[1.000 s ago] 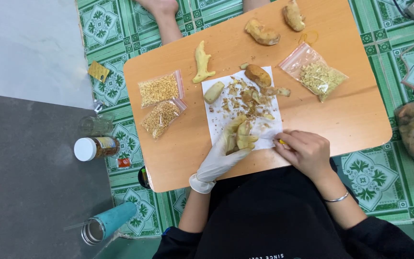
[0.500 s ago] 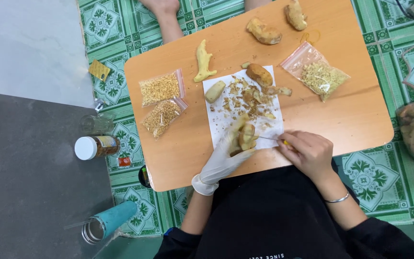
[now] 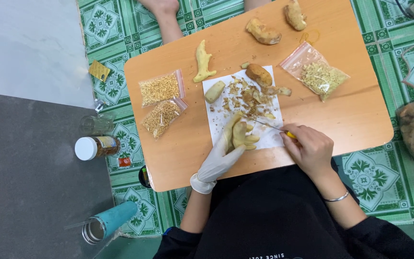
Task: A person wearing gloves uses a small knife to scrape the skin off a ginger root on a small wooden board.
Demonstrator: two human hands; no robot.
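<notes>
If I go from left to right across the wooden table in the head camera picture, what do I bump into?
Two small bags of chopped bits → peeled ginger piece → gloved left hand holding ginger → right hand with a yellow-handled knife → bag of chopped bits.

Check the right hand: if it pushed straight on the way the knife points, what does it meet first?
Most likely the ginger piece held in the gloved left hand. The right hand aims its knife up-left across the white paper, tip right at that piece; whether it touches cannot be told.
</notes>
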